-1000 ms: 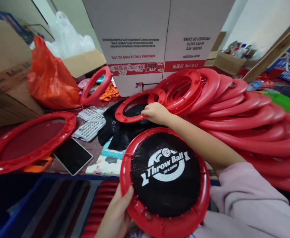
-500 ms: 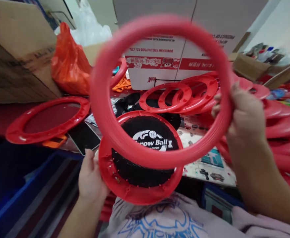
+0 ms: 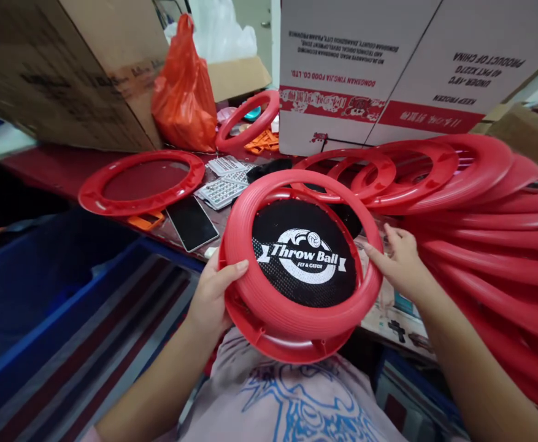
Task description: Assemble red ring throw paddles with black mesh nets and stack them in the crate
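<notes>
My left fingers (image 3: pixel 230 276) were closed round the left edge of the ridged red ring (image 3: pixel 305 319) and the red rim (image 3: pixel 296 353) under it, both mid-picture; my right fingers (image 3: pixel 378 256) stood half spread opposite, one of them on the ring, though I couldn't tell how firmly. The rim jutted out below, so pressing out of line could have bent its posts (image 3: pixel 262 332) or pinched the black mesh (image 3: pixel 305 252). A slack right side might have let the ring slip. Farther out, my forearm could have toppled the heaped rings (image 3: pixel 499 238) at right, or nudged the phone (image 3: pixel 192 223), left of centre, off the bench (image 3: pixel 52 166).
</notes>
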Motion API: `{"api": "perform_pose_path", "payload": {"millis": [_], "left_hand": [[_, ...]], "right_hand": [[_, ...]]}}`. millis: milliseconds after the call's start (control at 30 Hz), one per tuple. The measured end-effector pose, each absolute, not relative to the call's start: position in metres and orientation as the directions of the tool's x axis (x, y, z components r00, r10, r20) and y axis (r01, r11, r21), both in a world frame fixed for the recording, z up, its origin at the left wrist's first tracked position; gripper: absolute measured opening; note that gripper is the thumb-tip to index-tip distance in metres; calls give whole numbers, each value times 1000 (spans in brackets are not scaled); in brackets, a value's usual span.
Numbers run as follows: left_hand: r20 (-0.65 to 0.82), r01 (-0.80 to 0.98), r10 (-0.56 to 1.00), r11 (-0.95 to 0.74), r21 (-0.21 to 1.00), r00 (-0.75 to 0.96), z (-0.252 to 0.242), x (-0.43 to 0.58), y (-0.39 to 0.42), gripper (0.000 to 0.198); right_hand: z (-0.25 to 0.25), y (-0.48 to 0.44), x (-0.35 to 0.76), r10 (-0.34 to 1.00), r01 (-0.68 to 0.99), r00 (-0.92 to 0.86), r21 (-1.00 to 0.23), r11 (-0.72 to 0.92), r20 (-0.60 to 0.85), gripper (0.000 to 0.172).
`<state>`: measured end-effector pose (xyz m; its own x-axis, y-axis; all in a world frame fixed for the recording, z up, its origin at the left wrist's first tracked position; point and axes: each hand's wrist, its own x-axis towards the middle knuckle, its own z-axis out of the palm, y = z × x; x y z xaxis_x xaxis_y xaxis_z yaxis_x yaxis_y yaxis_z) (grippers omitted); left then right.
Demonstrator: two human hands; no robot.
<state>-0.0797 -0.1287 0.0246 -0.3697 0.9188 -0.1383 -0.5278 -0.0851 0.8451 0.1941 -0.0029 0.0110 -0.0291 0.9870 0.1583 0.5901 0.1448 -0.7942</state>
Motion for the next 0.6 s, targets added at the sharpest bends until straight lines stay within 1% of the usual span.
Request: {"api": "perform_pose_path", "payload": {"millis": [33, 67, 100, 133, 167, 233, 267, 300, 367, 400, 433, 500, 533, 567, 600], "left_hand": [[-134, -519, 915, -92, 850, -381, 24, -78, -130, 44], [-129, -505, 910, -98, 857, -395, 24, -76, -131, 44], [-122, -490, 905, -103, 866, -407, 24, -73, -133, 47], [-113, -474, 901, -111, 874, -420, 25, -70, -134, 51], [-103, -460, 896, -120, 880, -432, 26, -66, -136, 54], [-79, -446, 886, -152, 882, -458, 29, -58, -138, 58], [-68, -451, 878, -175, 875, -473, 31, -54, -139, 56], [-60, -465, 871, -201, 862, -488, 33, -51, -141, 52], [-42, -499, 863, -250, 830, -503, 37, -49, -144, 43], [-28, -504, 860, -272, 820, -510, 40, -49, -147, 39], [-7, -496, 856, -294, 817, -517, 44, -50, -151, 35], [47, -441, 839, -331, 834, -542, 55, -54, -160, 30], [75, -399, 825, -348, 848, -560, 62, -56, -165, 30], [100, -356, 807, -363, 861, -582, 70, -58, -170, 33], [128, -314, 786, -383, 868, -606, 77, -59, -173, 37]], "right_hand": [[16, -10, 187, 974, 634, -29, -749, 192, 226, 70], [21, -20, 178, 947, 686, -60, -676, 269, 316, 69], [28, -31, 165, 906, 681, -194, -613, 401, 377, 62], [36, -44, 151, 848, 611, -359, -589, 529, 389, 56], [43, -56, 135, 782, 538, -488, -572, 620, 389, 55], [56, -77, 106, 647, 446, -631, -482, 754, 428, 69], [62, -85, 94, 605, 405, -686, -479, 778, 403, 77], [66, -90, 84, 589, 386, -732, -504, 773, 342, 83], [73, -97, 76, 600, 408, -771, -558, 722, 213, 86], [76, -99, 76, 606, 410, -772, -579, 704, 190, 84], [80, -101, 79, 606, 387, -761, -588, 711, 232, 80], [87, -106, 92, 563, 258, -696, -576, 775, 446, 76], [90, -108, 100, 524, 165, -635, -563, 810, 567, 76], [94, -110, 109, 499, 81, -572, -561, 824, 651, 77], [97, -110, 117, 496, -3, -527, -586, 810, 690, 77]]}}
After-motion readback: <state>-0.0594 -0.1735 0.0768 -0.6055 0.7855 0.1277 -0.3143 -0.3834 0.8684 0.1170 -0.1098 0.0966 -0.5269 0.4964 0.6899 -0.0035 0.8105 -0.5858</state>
